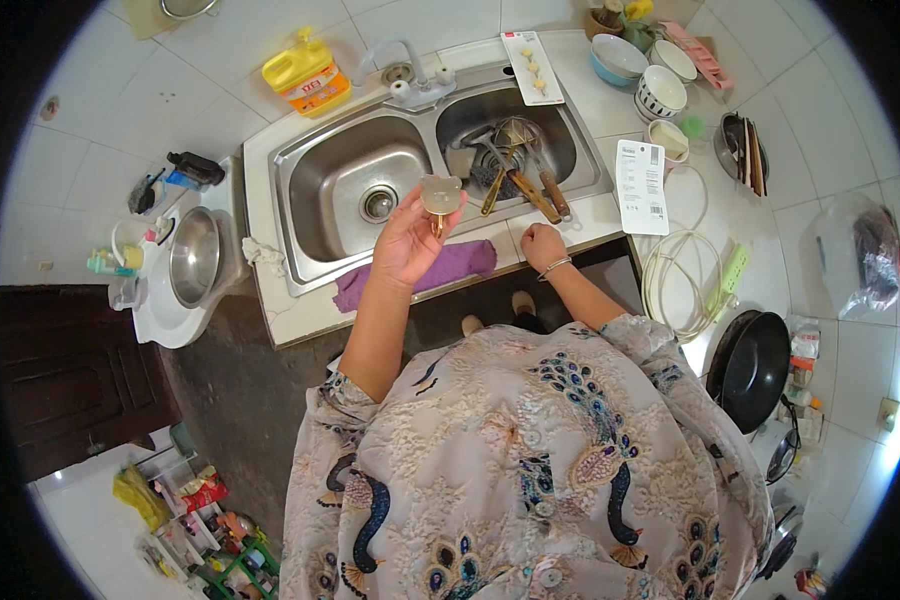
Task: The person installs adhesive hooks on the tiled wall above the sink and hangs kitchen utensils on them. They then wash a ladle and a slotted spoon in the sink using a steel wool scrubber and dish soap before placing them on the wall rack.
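My left hand [408, 238] is raised over the front rim of a double steel sink [300, 215] and holds a small translucent bear-shaped piece [440, 194] between thumb and fingers. My right hand [542, 246] rests as a closed fist on the sink's front ledge, a bracelet on its wrist. A purple cloth [460, 262] lies on the ledge between and under the two hands. In the right basin lie several utensils with wooden handles [530, 185]. The left basin [355, 190] holds nothing but its drain.
A yellow detergent bottle [307, 75] stands behind the sink beside the tap [415, 85]. Bowls [660, 92] and two packaging cards [640, 185] lie to the right, with a coiled white cable [680, 280] and black pans [755, 365]. A steel bowl [195, 255] sits at left.
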The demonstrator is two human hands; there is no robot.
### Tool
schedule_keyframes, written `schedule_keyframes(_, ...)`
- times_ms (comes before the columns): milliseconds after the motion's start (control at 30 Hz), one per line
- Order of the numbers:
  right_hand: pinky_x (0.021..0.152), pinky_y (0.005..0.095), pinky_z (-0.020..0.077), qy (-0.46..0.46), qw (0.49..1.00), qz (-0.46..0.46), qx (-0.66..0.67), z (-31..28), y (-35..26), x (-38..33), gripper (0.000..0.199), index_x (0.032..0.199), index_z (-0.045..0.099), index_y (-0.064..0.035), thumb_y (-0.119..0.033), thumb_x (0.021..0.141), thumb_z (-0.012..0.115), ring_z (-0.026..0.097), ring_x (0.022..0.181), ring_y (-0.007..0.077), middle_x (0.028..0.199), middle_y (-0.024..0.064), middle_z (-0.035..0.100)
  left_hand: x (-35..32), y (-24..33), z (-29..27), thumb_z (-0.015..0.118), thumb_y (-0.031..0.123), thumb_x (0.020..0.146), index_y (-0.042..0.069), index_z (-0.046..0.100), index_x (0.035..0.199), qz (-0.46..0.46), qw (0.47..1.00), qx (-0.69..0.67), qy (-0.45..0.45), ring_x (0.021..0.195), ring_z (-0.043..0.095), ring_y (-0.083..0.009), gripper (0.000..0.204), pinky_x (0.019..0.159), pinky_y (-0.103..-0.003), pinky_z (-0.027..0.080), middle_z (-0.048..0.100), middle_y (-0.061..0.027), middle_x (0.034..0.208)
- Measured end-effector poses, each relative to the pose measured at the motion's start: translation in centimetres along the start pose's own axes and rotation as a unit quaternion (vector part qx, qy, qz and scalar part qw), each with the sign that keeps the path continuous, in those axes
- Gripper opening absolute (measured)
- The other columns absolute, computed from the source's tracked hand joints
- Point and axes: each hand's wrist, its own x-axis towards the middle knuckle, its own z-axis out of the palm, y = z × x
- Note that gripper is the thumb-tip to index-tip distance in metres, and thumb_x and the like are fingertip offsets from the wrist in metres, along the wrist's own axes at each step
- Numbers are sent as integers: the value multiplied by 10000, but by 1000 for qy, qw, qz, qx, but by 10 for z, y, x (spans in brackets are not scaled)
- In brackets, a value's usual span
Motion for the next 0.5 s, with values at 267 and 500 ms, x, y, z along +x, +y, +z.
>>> schedule_keyframes(267, 545, 356, 468, 69, 992, -35, 97, -48, -33, -15, 193, 747, 608, -20, -213, 744, 605, 573, 534, 251, 564, 135, 568, 2, 7, -9, 545, 150, 865, -9, 474, 1189, -18, 999, -42, 20, 1101, 519, -334, 367, 858, -356, 509, 543, -179, 1158)
schedule_keyframes(500, 588, 323, 473, 62, 974, -15, 218, -69, -35, -1, 219, 898, 588, -21, -187, 760, 630, 590, 605, 195, 653, 77, 595, 13, 15, 3, 570, 132, 854, 60, 490, 1205, -6, 999, 53, 6, 957, 591, -251, 368, 703, -288, 500, 592, -97, 1081)
